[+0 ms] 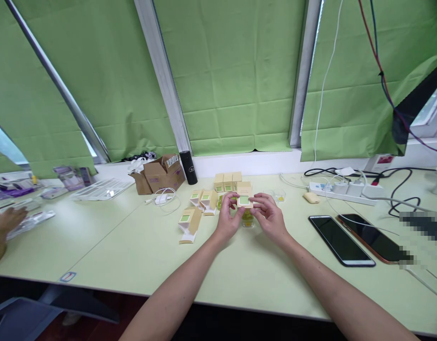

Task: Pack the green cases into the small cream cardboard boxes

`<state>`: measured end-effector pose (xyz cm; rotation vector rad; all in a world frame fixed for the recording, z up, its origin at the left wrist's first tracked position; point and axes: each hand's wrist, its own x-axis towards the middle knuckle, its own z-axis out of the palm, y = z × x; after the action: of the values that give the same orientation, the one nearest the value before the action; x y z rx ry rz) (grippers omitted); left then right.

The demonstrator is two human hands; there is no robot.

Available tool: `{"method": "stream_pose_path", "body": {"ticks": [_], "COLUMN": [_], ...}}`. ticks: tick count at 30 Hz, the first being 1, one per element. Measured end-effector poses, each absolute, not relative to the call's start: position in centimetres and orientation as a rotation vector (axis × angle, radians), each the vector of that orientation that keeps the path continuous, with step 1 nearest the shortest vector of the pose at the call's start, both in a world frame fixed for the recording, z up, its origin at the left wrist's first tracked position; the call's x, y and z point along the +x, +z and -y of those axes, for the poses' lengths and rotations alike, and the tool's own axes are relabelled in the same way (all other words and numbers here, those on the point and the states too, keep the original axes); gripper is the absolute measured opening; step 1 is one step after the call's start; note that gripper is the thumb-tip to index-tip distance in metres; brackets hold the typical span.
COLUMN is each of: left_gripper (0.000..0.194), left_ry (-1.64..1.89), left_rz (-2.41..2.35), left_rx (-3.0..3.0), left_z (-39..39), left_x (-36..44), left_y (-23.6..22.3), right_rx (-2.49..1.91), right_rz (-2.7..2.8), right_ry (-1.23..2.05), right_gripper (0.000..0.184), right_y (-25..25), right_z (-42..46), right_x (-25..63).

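Observation:
Between both hands is a small beige cardboard box with a green square window on the face toward me. My left hand is closed on its left side, thumb in front. From the right, the fingertips and thumb of my right hand pinch its other edge. Just below the box, a clear container with yellow-green contents stands on the table, partly covered by my fingers. To the left lie several opened boxes with flaps out, one of them an opened box nearest me. More upright boxes stand behind.
On the right lie two phones, a power strip with chargers, and loose cables. A brown carton and a black bottle stand at the back left. Another person's hand is at the far left, near plastic bags.

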<state>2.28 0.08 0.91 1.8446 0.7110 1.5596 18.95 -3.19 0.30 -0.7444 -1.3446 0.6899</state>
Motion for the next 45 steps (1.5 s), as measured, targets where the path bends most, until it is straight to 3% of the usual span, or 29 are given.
{"method": "stream_pose_path", "body": {"ticks": [28,45], "left_gripper": [0.039,0.037], "left_ry": [1.552,1.636], "left_rz": [-0.680,-0.871], "left_rx": [1.855,2.119], "left_z": [0.3,1.0], "left_x": [2.1,2.2], "left_y": [1.2,1.8], "right_rx": [-0.748,-0.810], "right_rz": [1.360,1.649], "right_ry": [0.677,0.317], "right_gripper": [0.032,0.038], "right_y": [0.2,0.4], "right_z": [3.0,4.0], "right_x": [19.0,18.9]}}
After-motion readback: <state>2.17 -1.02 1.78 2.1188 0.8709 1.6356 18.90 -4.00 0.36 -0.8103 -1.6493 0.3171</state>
